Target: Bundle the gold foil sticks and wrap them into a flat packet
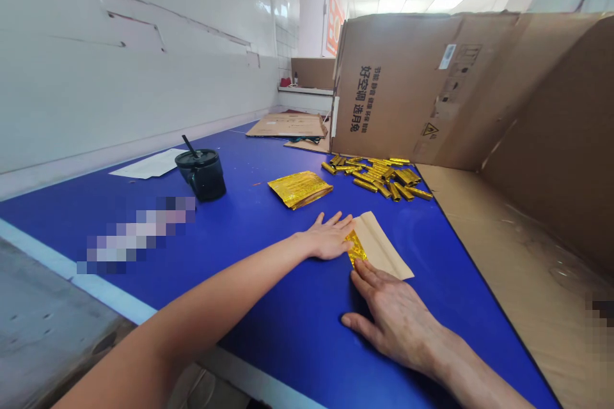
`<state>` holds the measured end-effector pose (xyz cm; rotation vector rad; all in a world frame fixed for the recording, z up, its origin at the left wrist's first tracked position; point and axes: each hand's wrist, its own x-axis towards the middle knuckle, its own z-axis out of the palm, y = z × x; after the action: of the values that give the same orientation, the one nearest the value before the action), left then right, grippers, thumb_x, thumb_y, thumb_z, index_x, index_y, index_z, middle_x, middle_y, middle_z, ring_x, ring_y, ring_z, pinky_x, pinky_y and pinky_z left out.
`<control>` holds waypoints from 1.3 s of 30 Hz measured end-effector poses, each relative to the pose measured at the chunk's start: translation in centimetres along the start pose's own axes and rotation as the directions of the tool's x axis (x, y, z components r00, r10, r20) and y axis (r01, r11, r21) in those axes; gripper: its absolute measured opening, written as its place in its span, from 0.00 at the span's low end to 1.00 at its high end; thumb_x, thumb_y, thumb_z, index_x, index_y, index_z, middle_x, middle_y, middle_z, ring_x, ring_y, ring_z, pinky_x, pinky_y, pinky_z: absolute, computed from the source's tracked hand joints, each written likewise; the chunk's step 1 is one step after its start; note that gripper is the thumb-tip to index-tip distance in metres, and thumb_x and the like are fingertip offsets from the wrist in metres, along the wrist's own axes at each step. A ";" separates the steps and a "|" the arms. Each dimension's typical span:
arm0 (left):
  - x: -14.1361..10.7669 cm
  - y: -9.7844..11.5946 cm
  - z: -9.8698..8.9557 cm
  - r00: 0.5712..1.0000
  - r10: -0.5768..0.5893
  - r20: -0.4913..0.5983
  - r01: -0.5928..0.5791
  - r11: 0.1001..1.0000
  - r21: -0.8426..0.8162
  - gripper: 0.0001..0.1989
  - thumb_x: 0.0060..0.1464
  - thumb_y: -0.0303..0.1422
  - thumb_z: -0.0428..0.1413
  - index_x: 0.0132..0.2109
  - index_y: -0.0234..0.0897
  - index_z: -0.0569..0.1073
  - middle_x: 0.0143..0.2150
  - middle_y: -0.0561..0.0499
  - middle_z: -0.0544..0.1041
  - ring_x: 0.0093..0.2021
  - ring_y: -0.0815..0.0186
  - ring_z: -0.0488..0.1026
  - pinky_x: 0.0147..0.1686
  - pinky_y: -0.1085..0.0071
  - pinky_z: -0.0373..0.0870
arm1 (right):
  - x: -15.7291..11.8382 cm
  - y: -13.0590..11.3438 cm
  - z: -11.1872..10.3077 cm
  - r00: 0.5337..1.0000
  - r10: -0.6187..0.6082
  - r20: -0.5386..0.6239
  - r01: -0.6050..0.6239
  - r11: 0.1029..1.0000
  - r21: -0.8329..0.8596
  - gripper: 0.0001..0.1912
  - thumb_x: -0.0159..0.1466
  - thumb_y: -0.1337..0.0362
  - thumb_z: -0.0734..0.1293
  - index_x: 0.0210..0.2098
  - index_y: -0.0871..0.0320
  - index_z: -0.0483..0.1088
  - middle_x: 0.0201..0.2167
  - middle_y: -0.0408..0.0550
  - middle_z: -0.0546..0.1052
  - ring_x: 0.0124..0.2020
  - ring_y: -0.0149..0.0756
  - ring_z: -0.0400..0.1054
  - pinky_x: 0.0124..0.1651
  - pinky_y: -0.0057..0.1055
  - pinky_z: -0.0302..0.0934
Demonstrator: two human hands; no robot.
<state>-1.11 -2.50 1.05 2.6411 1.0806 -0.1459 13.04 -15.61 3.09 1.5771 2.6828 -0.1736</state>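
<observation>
Left hand (327, 238) and right hand (393, 319) are both just spread open, flat on the blue table (292, 339), no real grip, fingers pressed up against a paper-and-gold-foil packet (377, 246). Past the packet there's a gold foil pouch (300, 189) and a pile of small gold tubes (378, 177).

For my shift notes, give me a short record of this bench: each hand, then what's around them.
Left hand: flat on the blue tabletop, fingertips at a tan paper wrapper
Right hand: fingers at the wrapper's lower edge, beside gold foil showing from it
Nearby: gold foil packet; pile of gold foil tubes
Farther along the table: black lidded tumbler with straw; white paper sheet
Behind: cardboard box panel
</observation>
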 end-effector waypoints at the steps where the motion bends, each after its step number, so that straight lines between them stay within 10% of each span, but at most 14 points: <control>1: 0.2 -0.2 -0.1 1.000 -0.006 -0.011 0.006 1.000 0.003 0.29 0.57 0.42 0.35 0.63 0.38 0.39 0.65 0.52 0.35 0.63 0.59 0.31 0.56 0.47 0.32 | 0.0 -0.1 -0.1 1.000 0.005 0.010 -0.005 1.000 0.004 0.36 0.57 0.48 0.56 0.55 0.70 0.59 0.56 0.67 0.58 0.57 0.50 0.51 0.57 0.42 0.49; 10: -0.1 2.6 1.2 0.910 0.006 -0.415 0.074 0.981 0.177 0.22 0.54 0.29 0.42 0.56 0.27 0.57 0.60 0.40 0.56 0.61 0.57 0.47 0.57 0.56 0.43 | -0.1 -0.3 -0.6 0.998 0.030 0.055 -0.034 0.997 0.072 0.38 0.56 0.48 0.58 0.56 0.71 0.56 0.58 0.68 0.55 0.58 0.52 0.49 0.58 0.43 0.46; 15: -1.2 3.7 2.1 0.935 0.064 -0.350 -0.052 0.998 0.045 0.12 0.52 0.26 0.44 0.41 0.33 0.69 0.42 0.45 0.72 0.45 0.63 0.68 0.45 0.69 0.63 | -0.1 -0.2 -0.7 0.999 0.018 0.052 -0.023 0.995 0.100 0.40 0.56 0.48 0.60 0.59 0.72 0.51 0.59 0.67 0.52 0.60 0.51 0.46 0.59 0.42 0.45; 25: -0.2 1.8 1.3 0.944 0.135 -0.302 -0.156 0.987 -0.047 0.14 0.51 0.24 0.45 0.45 0.38 0.66 0.45 0.50 0.71 0.45 0.65 0.68 0.45 0.71 0.63 | -0.7 -1.3 0.1 0.990 -0.144 0.012 0.133 0.943 0.304 0.38 0.52 0.44 0.62 0.56 0.59 0.59 0.61 0.60 0.50 0.61 0.52 0.40 0.59 0.46 0.43; 32: -1.8 2.0 1.3 0.963 0.169 -0.210 -0.182 0.982 -0.042 0.18 0.56 0.34 0.45 0.53 0.37 0.61 0.60 0.46 0.57 0.61 0.59 0.49 0.56 0.51 0.43 | -0.2 0.9 0.4 0.948 0.027 -0.318 0.152 0.837 0.525 0.17 0.62 0.58 0.55 0.42 0.57 0.70 0.41 0.50 0.75 0.42 0.35 0.69 0.46 0.30 0.62; 35: -2.3 2.2 1.2 0.975 0.146 -0.165 -0.153 0.988 -0.031 0.22 0.57 0.39 0.43 0.57 0.38 0.56 0.63 0.44 0.51 0.63 0.56 0.41 0.55 0.47 0.41 | 0.4 3.2 1.2 0.905 0.131 -0.405 0.042 0.919 0.391 0.17 0.63 0.61 0.53 0.44 0.58 0.68 0.46 0.52 0.72 0.47 0.37 0.66 0.49 0.34 0.59; 39: -2.4 2.3 1.1 0.984 0.124 -0.128 -0.127 0.992 -0.022 0.27 0.57 0.43 0.41 0.60 0.36 0.51 0.64 0.42 0.44 0.63 0.56 0.37 0.55 0.47 0.39 | 0.9 5.1 2.3 0.968 0.169 -0.184 -0.154 0.983 0.095 0.26 0.61 0.56 0.55 0.55 0.63 0.58 0.58 0.59 0.57 0.59 0.46 0.49 0.57 0.52 0.45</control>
<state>-1.18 -6.00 0.94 2.7128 0.9419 0.0645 17.00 -12.64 0.33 1.9213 2.6976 -0.1334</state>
